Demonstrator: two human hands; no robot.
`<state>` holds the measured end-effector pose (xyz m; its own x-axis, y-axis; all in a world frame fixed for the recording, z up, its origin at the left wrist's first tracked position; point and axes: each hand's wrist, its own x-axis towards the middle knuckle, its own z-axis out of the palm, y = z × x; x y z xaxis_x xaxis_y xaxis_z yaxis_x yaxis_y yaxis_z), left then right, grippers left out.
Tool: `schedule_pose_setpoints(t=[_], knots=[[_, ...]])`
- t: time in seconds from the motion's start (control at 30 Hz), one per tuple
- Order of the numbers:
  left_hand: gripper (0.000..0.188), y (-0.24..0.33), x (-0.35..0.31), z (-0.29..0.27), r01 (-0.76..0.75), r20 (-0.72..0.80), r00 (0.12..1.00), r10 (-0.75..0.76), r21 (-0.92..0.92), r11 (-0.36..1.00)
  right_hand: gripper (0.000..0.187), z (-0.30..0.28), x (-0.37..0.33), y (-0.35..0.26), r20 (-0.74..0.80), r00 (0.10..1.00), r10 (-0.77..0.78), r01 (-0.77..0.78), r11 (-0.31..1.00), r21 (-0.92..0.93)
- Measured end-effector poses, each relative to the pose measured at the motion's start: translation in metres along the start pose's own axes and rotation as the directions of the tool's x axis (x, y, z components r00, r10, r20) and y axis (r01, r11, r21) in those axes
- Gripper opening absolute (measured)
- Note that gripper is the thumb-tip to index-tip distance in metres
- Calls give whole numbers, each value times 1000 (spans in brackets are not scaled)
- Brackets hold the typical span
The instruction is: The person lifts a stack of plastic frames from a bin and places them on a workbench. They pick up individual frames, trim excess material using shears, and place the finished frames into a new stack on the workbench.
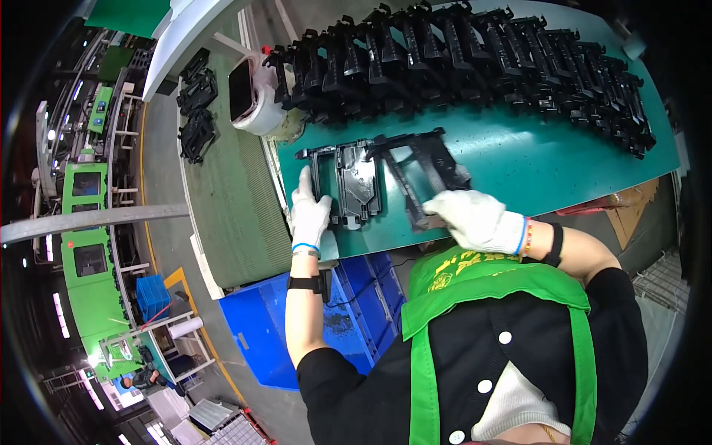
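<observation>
Two black plastic frames lie side by side near the front of the green tabletop. My left hand (309, 214), in a white glove, is at the outer side of the left black plastic frame (358, 182), with its fingers and thumb either side of the edge rail. That frame has a wide panel in its middle. My right hand (478, 221), also gloved, grips the lower end of the right black plastic frame (436, 165), fingers curled around it. This one sits tilted, and its upper left corner meets or overlaps the left frame.
A long curved row of similar black frames (445, 63) stands along the table's (512, 156) far side. At its left are a tape roll (263, 107) and a phone (241, 89). Several black parts (196, 133) lie on a green conveyor belt (233, 200). Blue bins (259, 334) stand below.
</observation>
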<state>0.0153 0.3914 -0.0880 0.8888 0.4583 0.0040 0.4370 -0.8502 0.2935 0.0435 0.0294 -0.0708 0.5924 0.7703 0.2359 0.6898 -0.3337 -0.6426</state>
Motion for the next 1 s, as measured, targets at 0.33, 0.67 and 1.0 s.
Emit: schedule_pose_setpoints(t=[0.33, 0.67, 1.0], knots=[[73, -40, 31, -20, 200, 246, 965, -87, -485, 851, 31, 92, 110, -12, 23, 999, -44, 47, 987, -157], [54, -35, 22, -59, -122, 51, 990, 130, -128, 984, 42, 43, 69, -14, -41, 995, 87, -94, 970, -223], [59, 178, -86, -47, -314, 133, 797, 590, -743, 591, 37, -22, -23, 81, -360, 864, 353, -477, 804, -355]])
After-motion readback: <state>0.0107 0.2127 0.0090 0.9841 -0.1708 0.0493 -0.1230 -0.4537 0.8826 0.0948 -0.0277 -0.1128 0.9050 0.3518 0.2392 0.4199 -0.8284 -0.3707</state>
